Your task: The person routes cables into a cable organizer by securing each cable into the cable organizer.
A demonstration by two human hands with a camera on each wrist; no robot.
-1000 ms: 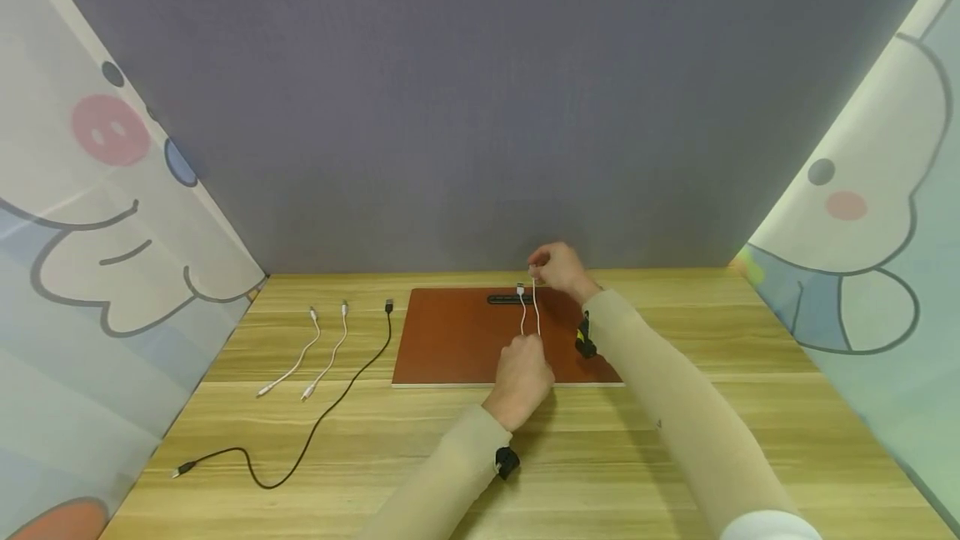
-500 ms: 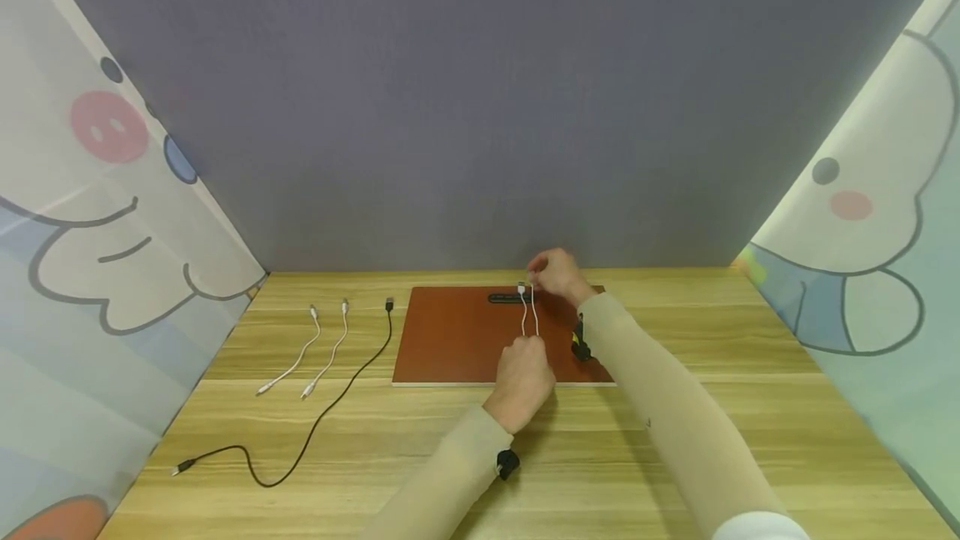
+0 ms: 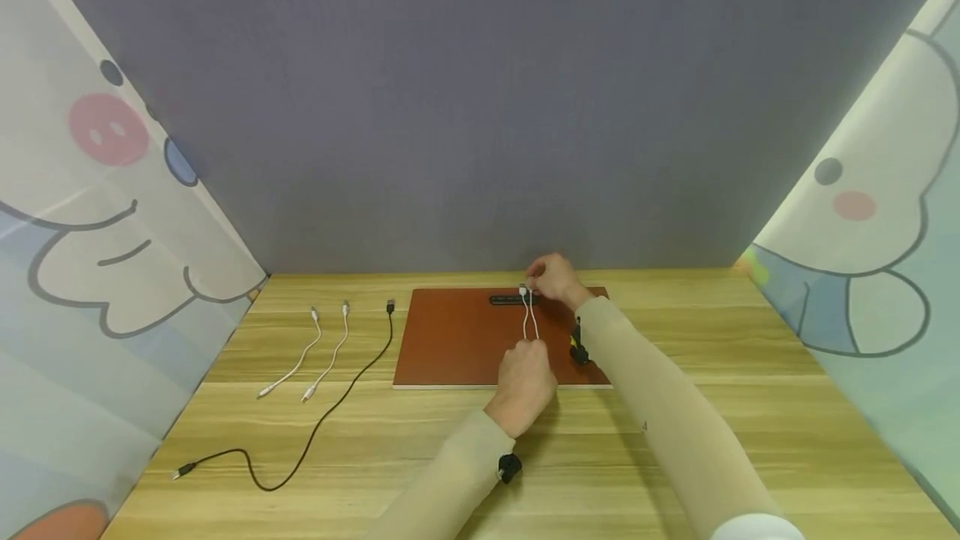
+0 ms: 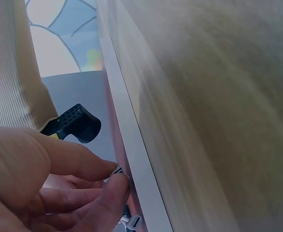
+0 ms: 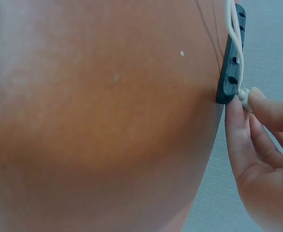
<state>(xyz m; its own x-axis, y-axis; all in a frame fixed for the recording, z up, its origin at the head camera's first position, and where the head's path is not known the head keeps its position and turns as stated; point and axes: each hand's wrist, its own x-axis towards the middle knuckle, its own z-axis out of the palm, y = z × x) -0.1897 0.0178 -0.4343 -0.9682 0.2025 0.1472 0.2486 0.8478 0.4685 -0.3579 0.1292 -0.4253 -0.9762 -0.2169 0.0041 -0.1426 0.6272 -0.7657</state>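
White cable (image 5: 241,67), thin, gently curved, white plug (image 5: 245,98) between right fingers (image 5: 236,128)

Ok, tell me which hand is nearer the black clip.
Right. The right hand pinches a white plug beside one end of the black clip; the left hand is farther off, by the front edge of the brown board.

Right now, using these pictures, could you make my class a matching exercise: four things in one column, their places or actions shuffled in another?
Column one
1. Right hand
2. Left hand
3. Black cable
4. Black slotted strip

Column two
A. On the table, left of the brown board
B. Gripping a white cable at the board's near edge
C. Lying on the board near its far edge
D. Pinching a white plug beside the strip

Right pairs: 1-D, 2-B, 3-A, 4-C
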